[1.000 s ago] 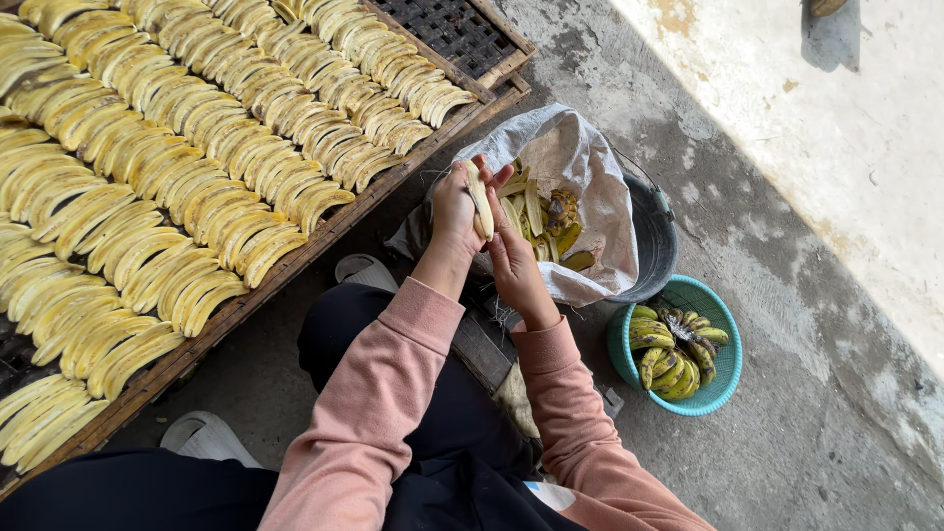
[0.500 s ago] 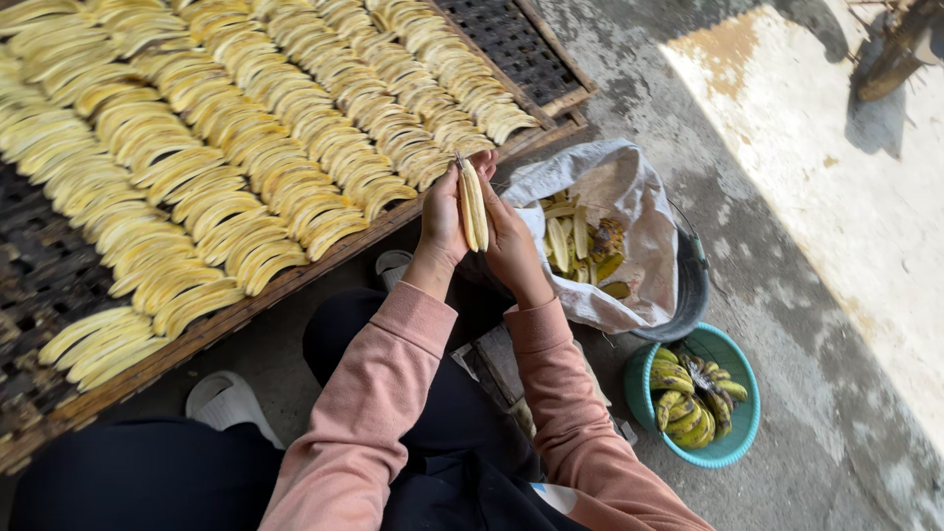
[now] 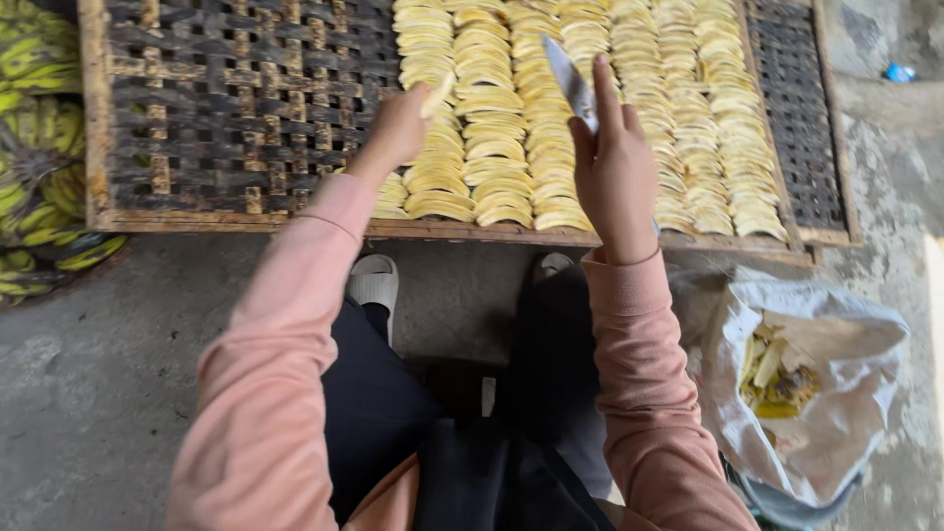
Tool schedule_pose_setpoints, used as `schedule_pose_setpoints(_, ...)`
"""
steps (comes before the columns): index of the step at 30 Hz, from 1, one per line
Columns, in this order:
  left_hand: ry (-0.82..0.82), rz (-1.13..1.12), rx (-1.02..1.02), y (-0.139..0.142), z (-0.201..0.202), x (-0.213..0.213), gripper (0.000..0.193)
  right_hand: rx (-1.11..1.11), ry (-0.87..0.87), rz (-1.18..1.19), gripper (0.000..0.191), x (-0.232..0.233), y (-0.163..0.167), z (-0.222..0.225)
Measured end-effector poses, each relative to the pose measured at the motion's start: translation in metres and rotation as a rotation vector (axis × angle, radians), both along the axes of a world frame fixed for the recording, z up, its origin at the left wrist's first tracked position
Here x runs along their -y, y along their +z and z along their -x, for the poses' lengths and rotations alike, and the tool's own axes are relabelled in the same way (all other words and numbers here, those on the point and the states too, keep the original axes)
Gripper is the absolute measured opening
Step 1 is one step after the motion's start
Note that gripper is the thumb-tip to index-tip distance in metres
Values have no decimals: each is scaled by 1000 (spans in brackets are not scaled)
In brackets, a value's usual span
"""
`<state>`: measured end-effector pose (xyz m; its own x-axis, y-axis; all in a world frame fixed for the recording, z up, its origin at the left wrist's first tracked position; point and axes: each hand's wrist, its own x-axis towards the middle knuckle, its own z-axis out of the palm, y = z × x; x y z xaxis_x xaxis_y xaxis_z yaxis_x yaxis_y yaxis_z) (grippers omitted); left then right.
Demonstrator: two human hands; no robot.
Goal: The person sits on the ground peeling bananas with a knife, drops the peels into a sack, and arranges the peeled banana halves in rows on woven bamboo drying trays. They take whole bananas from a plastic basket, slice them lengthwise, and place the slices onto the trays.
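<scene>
My left hand reaches out over the woven drying rack and holds a pale banana slice just above the leftmost row of laid slices. My right hand is raised over the slice rows and grips a knife, blade pointing up and away, index finger along its back. Rows of yellow banana slices cover the right part of the rack; the left part is bare weave.
A heap of unpeeled green-yellow bananas lies at the far left. A white sack with peels sits on the concrete at the right. My feet in pale slippers rest by the rack's wooden front edge.
Both hands left the spot above the peel sack and moved out over the rack. The left now carries a slice to the rows, the right lifts the knife; the view swung left.
</scene>
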<state>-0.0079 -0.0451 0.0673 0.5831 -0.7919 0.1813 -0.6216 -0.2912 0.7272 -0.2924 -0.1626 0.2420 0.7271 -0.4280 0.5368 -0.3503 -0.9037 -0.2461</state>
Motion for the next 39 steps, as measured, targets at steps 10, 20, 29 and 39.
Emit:
schedule_pose_setpoints(10, -342, -297, 829, -102, -65, -96, 39, -81, 238, -71, 64, -22, -34, -76)
schedule_pose_setpoints(20, -159, -118, 101, -88, -63, -107, 45, -90, 195, -84, 62, -10, -43, -55)
schedule_pose_setpoints(29, 602, 293, -944, -119, -100, -109, 11, -116, 196, -164, 60, -12, -39, -54)
schedule_pose_setpoints(39, 363, 412, -811, -132, -65, -30, 28, -146, 211, -201, 59, -14, -41, -57)
